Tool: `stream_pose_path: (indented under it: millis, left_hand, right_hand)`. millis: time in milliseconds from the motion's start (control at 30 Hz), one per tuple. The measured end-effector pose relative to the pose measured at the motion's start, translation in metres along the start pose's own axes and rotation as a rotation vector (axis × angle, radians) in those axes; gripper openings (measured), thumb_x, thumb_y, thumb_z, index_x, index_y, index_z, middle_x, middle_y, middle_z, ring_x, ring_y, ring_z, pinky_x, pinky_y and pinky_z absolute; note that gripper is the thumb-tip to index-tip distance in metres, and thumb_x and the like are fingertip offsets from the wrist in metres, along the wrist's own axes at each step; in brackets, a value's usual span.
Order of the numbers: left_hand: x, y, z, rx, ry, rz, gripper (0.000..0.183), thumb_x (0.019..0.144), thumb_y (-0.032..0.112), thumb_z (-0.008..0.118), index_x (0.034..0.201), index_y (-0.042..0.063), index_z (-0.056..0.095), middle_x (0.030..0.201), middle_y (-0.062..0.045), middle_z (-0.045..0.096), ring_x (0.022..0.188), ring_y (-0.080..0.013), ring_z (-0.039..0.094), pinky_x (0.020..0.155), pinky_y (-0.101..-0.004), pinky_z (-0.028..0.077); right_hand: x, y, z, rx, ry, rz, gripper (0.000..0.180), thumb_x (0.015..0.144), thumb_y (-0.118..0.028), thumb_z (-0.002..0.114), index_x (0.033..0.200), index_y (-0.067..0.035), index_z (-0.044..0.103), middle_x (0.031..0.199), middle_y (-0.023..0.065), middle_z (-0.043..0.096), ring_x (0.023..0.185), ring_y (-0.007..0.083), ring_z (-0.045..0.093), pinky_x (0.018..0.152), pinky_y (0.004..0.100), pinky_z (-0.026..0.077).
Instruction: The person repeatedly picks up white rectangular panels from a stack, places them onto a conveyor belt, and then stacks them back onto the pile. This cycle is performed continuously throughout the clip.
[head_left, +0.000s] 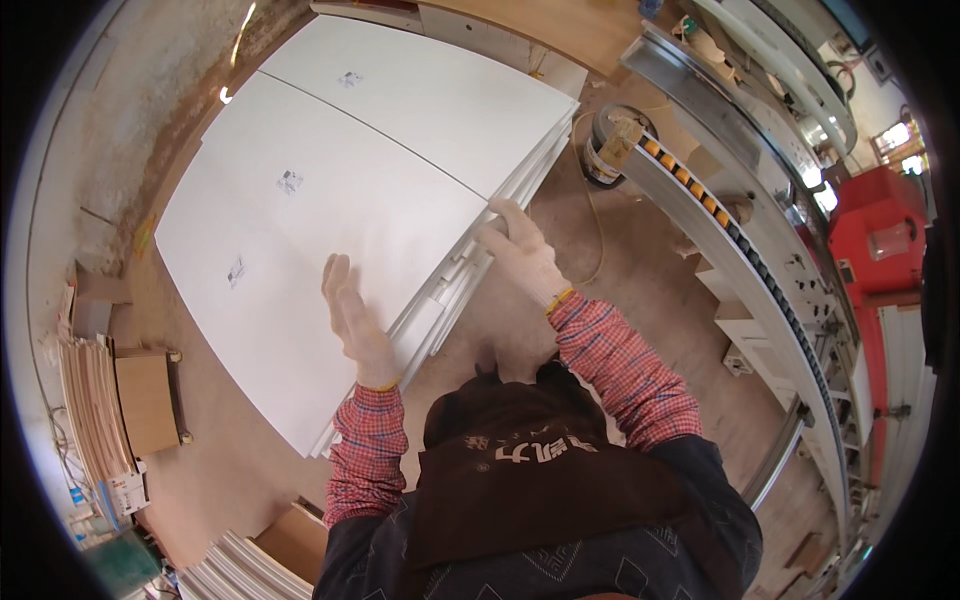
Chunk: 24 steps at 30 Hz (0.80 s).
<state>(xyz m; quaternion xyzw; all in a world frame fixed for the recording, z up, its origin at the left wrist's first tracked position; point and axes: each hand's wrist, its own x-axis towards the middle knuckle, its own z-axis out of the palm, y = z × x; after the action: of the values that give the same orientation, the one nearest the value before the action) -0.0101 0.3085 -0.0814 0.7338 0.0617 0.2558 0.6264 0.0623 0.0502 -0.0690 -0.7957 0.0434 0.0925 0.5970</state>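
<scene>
White panels lie in a stack before me, the top layer split by a thin seam and bearing several small printed stickers. My left hand, in a pale knit glove, is over the near part of the top panel with its fingers extended and nothing held; whether it touches the surface is unclear. At the stack's right edge, beside the seam, my right hand, gloved alike, has its fingers bent around the panel edge. Lower panels in the stack stick out unevenly beneath it.
To the right stand a bucket and a long machine with a roller rail. A hose or cable curves over the floor. Stacked boards stand at the left, with more panels at the lower left.
</scene>
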Motion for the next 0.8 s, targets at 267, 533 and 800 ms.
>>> stream_pose_path:
  millis: [267, 533, 800]
  left_hand:
    - [-0.017, 0.002, -0.011, 0.094, 0.008, 0.065, 0.069, 0.13, 0.039, 0.023, 0.163, -0.013, 0.054, 0.173, -0.026, 0.05, 0.161, -0.039, 0.049, 0.137, -0.0532, 0.04]
    - [-0.03, -0.001, -0.036, 0.048, 0.127, 0.038, 0.066, 0.129, 0.036, 0.022, 0.164, -0.01, 0.054, 0.174, -0.028, 0.049, 0.16, -0.0396, 0.051, 0.136, -0.0538, 0.042]
    - [-0.049, 0.019, 0.0, 0.176, 0.026, 0.062, 0.059, 0.126, 0.027, 0.029, 0.155, -0.012, 0.062, 0.169, -0.032, 0.053, 0.156, -0.0433, 0.055, 0.134, -0.0516, 0.043]
  right_hand:
    - [0.001, 0.002, -0.02, 0.03, -0.107, -0.073, 0.047, 0.107, -0.021, 0.07, 0.147, 0.003, 0.064, 0.099, 0.0058, 0.071, 0.09, 0.014, 0.067, 0.088, 0.0313, 0.057]
    - [-0.028, 0.009, -0.01, 0.283, -0.113, 0.1, 0.041, 0.114, -0.022, 0.066, 0.147, 0.002, 0.066, 0.111, 0.0055, 0.072, 0.098, 0.0146, 0.068, 0.088, 0.0304, 0.057]
    - [-0.01, 0.017, 0.029, 0.866, -0.284, 0.432, 0.035, 0.118, -0.019, 0.067, 0.142, 0.008, 0.067, 0.138, 0.0125, 0.074, 0.131, 0.0216, 0.07, 0.113, 0.0367, 0.058]
